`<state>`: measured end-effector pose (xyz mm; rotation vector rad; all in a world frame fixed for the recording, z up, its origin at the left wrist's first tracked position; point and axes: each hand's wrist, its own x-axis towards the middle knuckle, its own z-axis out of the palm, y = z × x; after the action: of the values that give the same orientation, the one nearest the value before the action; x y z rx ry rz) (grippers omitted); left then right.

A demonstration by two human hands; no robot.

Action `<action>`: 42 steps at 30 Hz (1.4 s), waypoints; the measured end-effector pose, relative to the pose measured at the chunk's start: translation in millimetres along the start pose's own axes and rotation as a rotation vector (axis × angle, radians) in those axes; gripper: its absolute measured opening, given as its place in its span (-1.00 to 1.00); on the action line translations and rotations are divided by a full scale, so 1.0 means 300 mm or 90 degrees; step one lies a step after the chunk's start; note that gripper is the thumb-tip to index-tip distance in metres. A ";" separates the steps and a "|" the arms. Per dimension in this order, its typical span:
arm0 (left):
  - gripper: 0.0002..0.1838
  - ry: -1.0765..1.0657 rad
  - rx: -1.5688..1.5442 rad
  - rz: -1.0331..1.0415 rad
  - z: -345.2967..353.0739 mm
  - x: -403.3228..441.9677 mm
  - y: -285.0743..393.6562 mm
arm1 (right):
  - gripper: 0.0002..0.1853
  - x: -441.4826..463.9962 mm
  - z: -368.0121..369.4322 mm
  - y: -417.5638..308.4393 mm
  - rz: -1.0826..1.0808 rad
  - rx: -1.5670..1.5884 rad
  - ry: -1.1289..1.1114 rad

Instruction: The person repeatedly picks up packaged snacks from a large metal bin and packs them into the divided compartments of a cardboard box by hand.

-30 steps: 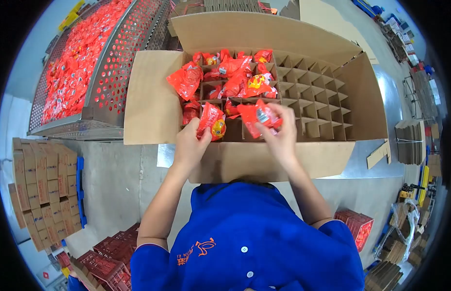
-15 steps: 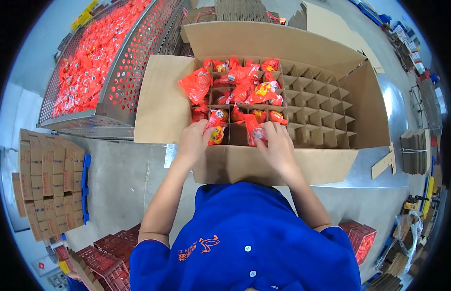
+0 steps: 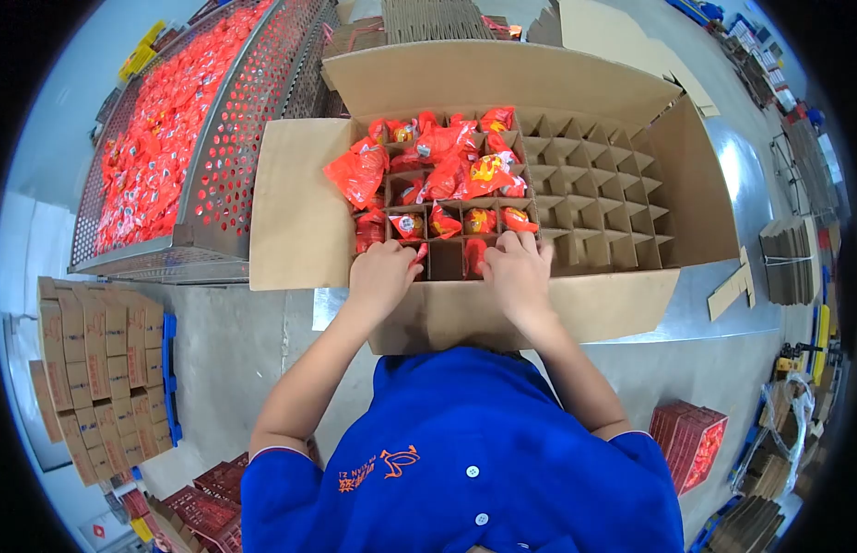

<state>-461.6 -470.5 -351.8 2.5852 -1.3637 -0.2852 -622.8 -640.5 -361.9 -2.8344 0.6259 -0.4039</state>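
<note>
Fingers of our left hand (image 3: 384,278) pinch one red packet (image 3: 420,252); our right hand (image 3: 519,278) touches a second packet (image 3: 473,256), grip unclear, by the carton's (image 3: 576,300) near edge, dividers (image 3: 576,205) presumably separating them.

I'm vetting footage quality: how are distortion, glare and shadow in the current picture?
Head view: strong fisheye distortion, with black corners; head view: pale glare on the metal table right of the carton; head view: soft shadow on the carton's front flap, near the left hand.

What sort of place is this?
Likely a packing area in a factory or warehouse: a perforated metal bin of red packets, an open divided carton, and stacked brown boxes.
</note>
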 end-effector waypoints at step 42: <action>-0.72 0.172 -0.302 -0.007 0.068 -0.099 -0.103 | -0.89 0.189 0.179 -0.243 -0.285 0.081 -0.084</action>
<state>-458.9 -430.6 -377.5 2.1471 -1.0391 -0.2191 -529.1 -592.7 -380.8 -2.8305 -0.0647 -0.3076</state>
